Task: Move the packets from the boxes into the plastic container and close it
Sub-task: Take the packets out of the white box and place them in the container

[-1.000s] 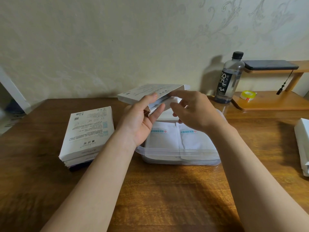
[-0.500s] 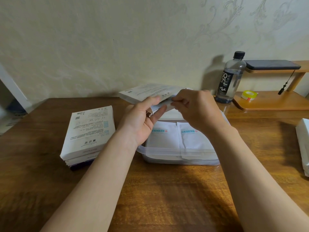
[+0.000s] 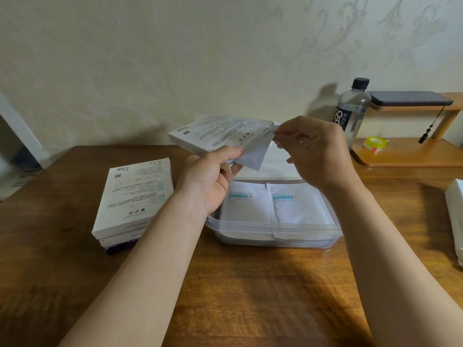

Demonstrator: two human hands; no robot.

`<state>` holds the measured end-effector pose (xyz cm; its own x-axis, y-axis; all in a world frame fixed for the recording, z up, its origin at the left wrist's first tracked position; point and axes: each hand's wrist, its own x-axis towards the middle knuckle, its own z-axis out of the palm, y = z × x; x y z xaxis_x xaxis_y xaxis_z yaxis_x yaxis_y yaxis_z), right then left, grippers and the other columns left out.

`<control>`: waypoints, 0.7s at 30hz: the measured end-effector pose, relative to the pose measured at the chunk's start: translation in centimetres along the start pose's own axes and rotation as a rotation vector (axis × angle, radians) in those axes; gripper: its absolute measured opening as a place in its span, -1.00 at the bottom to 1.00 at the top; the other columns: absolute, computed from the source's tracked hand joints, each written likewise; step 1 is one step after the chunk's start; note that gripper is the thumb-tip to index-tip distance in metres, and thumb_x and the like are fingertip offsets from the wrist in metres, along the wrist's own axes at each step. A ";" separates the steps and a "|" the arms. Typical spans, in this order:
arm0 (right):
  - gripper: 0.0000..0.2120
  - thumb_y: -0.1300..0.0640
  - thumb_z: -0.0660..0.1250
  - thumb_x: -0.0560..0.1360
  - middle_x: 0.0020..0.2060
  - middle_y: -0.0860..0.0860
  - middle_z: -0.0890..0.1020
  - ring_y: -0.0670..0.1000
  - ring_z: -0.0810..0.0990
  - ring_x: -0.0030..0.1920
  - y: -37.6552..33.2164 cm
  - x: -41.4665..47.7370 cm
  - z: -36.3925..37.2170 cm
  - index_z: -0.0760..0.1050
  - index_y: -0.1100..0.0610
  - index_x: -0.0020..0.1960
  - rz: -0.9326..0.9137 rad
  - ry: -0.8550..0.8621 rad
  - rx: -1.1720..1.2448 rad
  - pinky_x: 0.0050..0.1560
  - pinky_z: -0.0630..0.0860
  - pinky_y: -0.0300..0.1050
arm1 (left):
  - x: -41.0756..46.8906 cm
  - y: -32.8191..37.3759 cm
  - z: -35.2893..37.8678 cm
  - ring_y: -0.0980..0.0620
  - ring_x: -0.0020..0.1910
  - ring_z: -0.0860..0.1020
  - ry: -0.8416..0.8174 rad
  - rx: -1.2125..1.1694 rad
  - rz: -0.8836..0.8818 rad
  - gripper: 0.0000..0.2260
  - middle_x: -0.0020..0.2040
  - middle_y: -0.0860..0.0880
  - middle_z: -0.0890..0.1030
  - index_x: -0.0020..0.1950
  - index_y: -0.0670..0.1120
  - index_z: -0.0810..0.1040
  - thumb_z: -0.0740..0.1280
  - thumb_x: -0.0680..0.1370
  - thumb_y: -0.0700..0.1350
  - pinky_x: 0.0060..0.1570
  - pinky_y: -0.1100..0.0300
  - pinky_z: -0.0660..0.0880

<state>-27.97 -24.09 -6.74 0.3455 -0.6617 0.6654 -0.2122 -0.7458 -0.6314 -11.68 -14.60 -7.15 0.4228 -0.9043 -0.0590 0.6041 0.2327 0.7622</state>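
My left hand grips a flat white printed box held in the air over the far side of the clear plastic container. My right hand pinches the box's end flap and holds it open. White packets stick out of the open end beneath the flap. Two white packets with teal labels lie side by side in the container, on top of others. A stack of similar boxes stands on the table to the left of the container.
The wooden table runs under everything. A water bottle stands at the back right beside a small wooden shelf with a yellow tape roll and a dark phone. A white object lies at the right edge.
My right hand has pulled the box's end flap open and lifted it. The box has tipped slightly, and packets now show at its open end.
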 end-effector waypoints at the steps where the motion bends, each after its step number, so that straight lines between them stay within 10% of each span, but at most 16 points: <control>1: -0.95 0.23 0.44 0.51 -0.21 -0.17 0.66 0.01 0.67 -0.17 0.0 0.1 -0.1 0.67 0.16 -0.04 0.011 0.016 0.015 -0.16 0.64 0.16 | 0.0 0.1 0.2 -0.07 0.08 0.70 0.005 0.001 0.009 -0.70 0.02 -0.09 0.73 0.06 -0.07 0.56 0.36 0.52 -0.46 -0.01 0.14 0.68; 6: -0.93 0.25 0.43 0.52 -0.06 0.07 0.58 -0.03 0.64 -0.11 -0.1 0.4 -0.6 0.62 0.10 -0.05 0.002 0.080 0.072 -0.32 0.66 0.03 | 0.1 0.4 0.1 -0.05 0.01 0.70 0.039 -0.007 0.024 -0.70 0.05 -0.09 0.72 0.06 -0.08 0.57 0.38 0.50 -0.45 -0.10 0.17 0.68; 11: -0.87 0.13 0.42 0.49 0.11 0.08 0.59 0.00 0.62 0.19 -0.1 0.6 -0.8 0.57 -0.11 -0.11 0.065 0.114 0.340 0.13 0.59 0.08 | 0.5 0.7 -0.5 -0.05 -0.01 0.73 0.050 -0.024 0.053 -0.68 0.10 -0.13 0.71 0.15 -0.13 0.54 0.39 0.50 -0.46 -0.15 0.18 0.68; 21: -0.83 0.28 0.34 0.56 -0.35 -0.10 0.57 -0.09 0.48 -0.34 -1.2 1.3 -1.9 0.45 0.08 -0.15 0.228 0.398 0.615 -0.31 0.42 -0.20 | 0.9 0.7 -0.8 -0.02 0.00 0.70 0.151 -0.043 0.097 -0.66 0.04 -0.10 0.71 0.16 -0.18 0.55 0.40 0.48 -0.50 -0.16 0.17 0.65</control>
<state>-29.03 -24.22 -4.34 -0.0257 -0.8585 0.5122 0.3480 -0.4880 -0.8005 -10.40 -14.95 -7.19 0.5751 -0.8137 -0.0846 0.5823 0.3345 0.7410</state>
